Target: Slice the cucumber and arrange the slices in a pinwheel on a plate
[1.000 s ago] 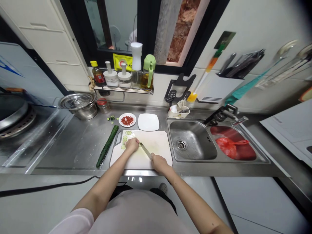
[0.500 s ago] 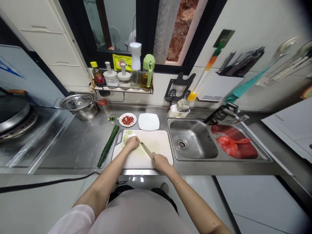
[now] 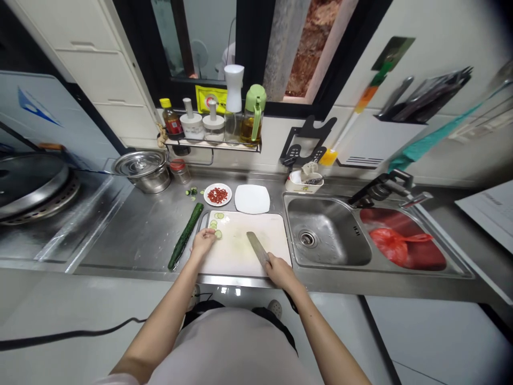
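Right hand (image 3: 280,270) is gripping the knife (image 3: 256,247), blade pointing away from it. Left hand (image 3: 202,240) is touching cucumber slices (image 3: 217,231) at its fingertips, can't tell if it's pinching.

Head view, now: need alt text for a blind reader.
A person's right hand holds a knife with its blade low over a white cutting board, while the left hand rests beside cucumber slices at the board's left end. A whole cucumber lies on the steel counter left of the board; a sink is to the board's right.
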`<state>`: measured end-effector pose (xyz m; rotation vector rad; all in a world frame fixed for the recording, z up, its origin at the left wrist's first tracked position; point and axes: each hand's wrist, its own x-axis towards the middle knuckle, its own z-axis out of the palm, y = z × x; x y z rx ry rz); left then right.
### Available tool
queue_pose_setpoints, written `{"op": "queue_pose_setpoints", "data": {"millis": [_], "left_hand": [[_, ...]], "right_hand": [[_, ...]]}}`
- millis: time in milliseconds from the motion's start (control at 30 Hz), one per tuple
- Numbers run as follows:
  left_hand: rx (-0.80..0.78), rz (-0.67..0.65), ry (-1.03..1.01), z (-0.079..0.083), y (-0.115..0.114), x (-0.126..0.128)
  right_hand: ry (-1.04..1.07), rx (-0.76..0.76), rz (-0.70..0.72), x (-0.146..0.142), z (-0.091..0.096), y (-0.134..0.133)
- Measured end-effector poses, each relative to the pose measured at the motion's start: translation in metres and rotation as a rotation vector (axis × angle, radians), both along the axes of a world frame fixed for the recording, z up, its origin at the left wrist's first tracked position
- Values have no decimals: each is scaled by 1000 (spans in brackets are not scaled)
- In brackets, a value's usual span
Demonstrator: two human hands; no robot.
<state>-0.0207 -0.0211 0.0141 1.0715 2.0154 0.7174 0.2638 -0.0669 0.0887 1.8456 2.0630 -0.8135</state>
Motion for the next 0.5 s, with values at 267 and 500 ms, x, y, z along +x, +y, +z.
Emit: {"op": "queue_pose_setpoints", "data": {"millis": [267, 500], "left_hand": [[-56, 123, 122, 3, -26, -12], [-69, 77, 283, 11, -27, -9]], "right_hand": [[6, -7, 7, -1, -2, 7], [-7, 1, 31, -2, -2, 10]]}}
